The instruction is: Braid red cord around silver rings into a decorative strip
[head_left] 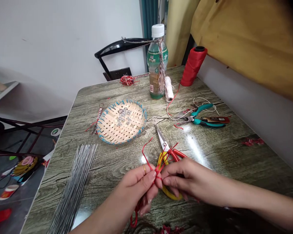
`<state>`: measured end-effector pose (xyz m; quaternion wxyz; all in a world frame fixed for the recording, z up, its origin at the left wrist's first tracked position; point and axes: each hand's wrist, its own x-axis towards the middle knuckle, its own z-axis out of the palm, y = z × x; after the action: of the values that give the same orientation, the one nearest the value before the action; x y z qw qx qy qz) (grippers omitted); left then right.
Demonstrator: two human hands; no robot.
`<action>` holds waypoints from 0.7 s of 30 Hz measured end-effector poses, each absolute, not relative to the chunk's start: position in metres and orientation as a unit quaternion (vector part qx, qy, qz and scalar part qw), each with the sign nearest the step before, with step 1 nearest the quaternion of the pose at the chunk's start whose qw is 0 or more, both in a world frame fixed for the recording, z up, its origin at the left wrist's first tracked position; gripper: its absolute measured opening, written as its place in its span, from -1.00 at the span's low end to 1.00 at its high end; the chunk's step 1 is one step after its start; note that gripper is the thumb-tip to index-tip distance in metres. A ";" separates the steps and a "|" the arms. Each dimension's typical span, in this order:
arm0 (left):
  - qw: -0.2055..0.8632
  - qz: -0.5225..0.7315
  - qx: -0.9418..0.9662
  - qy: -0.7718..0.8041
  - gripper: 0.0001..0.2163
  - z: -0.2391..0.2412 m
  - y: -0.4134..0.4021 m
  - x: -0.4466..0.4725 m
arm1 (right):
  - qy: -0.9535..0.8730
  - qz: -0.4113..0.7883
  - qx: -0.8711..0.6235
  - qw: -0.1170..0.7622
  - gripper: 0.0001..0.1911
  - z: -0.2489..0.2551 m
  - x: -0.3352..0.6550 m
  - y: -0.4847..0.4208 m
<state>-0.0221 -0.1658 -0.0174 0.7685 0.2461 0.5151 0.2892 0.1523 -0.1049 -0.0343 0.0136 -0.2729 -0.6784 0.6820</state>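
My left hand (138,183) pinches a knotted red cord (158,171) between thumb and forefinger, and a loop hangs below its palm. Close on the right, my right hand (185,178) has thumb and forefinger pressed together on the cord beside the knot. Loose red ends stick up from the fingers. Under the hands lie scissors (165,145) with yellow handles, blade tips pointing away from me; the right hand partly covers them. Next to them shows a red-handled tool (177,154), its other end hidden.
A woven basket (107,131) holds clear beads (124,116). Thin metal wires (74,185) lie at left. Farther back stand a bottle (157,65) with braided cord, a white thread spool (169,88) and a red thread spool (194,66). Teal-handled pliers (197,118) lie at right.
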 end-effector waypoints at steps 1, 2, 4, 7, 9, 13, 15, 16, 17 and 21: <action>0.774 0.276 0.251 0.512 -0.76 -0.015 -0.166 -0.022 | -0.645 0.714 -0.271 0.030 -0.72 -0.038 0.149 -0.104; 0.777 0.264 0.259 0.510 -0.76 -0.013 -0.167 -0.021 | -0.624 0.731 -0.271 0.048 -0.71 -0.041 0.147 -0.104; 0.783 0.245 0.267 0.506 -0.76 -0.009 -0.168 -0.020 | -0.610 0.732 -0.285 0.106 -0.73 -0.046 0.143 -0.104; 0.791 0.227 0.259 0.506 -0.75 -0.004 -0.168 -0.018 | -0.606 0.709 -0.303 0.194 -0.75 -0.048 0.140 -0.105; 0.795 0.228 0.249 0.505 -0.76 -0.003 -0.168 -0.016 | -0.594 0.711 -0.299 0.228 -0.77 -0.048 0.140 -0.104; 0.787 0.247 0.250 0.508 -0.76 -0.005 -0.168 -0.014 | -0.565 0.734 -0.294 0.236 -0.81 -0.048 0.139 -0.102; 0.787 0.253 0.252 0.503 -0.76 -0.006 -0.167 -0.014 | -0.561 0.739 -0.290 0.234 -0.83 -0.047 0.138 -0.100; 0.791 0.253 0.251 0.497 -0.76 -0.006 -0.166 -0.014 | -0.562 0.738 -0.288 0.236 -0.85 -0.046 0.138 -0.099; 0.797 0.251 0.251 0.488 -0.75 -0.006 -0.165 -0.014 | -0.566 0.736 -0.284 0.240 -0.86 -0.045 0.138 -0.099; 0.808 0.246 0.247 0.475 -0.75 -0.005 -0.163 -0.016 | -0.583 0.724 -0.274 0.250 -0.88 -0.042 0.139 -0.096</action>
<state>-0.0158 -0.1634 -0.0048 0.8077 0.2475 0.4751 0.2462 0.1393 -0.0957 -0.0424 0.2497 -0.2735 -0.5826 0.7235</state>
